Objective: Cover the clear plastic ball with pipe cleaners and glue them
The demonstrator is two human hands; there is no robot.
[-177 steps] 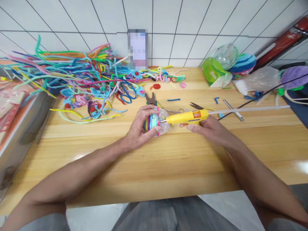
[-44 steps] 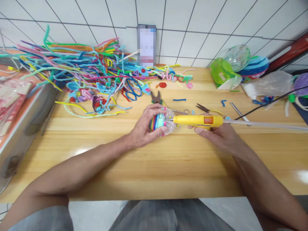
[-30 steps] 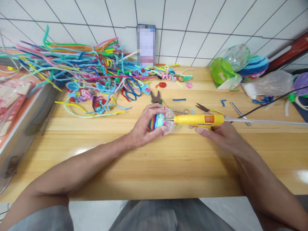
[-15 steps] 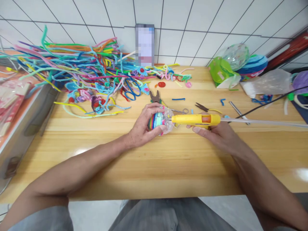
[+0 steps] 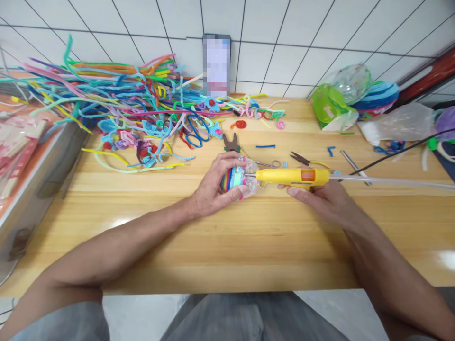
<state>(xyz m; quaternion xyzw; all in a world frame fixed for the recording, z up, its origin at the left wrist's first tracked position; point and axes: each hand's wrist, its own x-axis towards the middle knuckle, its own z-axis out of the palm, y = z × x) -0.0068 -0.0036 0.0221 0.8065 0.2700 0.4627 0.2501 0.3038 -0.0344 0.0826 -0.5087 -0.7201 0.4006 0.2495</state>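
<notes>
The striped round object [image 5: 236,177], with coloured bands and a clear, transparent end, is on or just above the wooden table [image 5: 227,251], and I take it as the landmark for all places. The left hand [image 5: 212,187] is at its left side and is closed around it, with the thumb on the near side and the other fingers on the far side. At its right, the right hand [image 5: 322,195] is wrapped firmly around the handle of a yellow glue gun [image 5: 284,176]. The metal nozzle of this gun points left and reaches over the clear end; whether it touches, I cannot tell. A long translucent stick [image 5: 384,180] comes out from the back of the gun, farther right of the object. Just behind the object are pliers [image 5: 232,143], and behind it to the left lies a big pile of fuzzy coloured stems [image 5: 117,106].
</notes>
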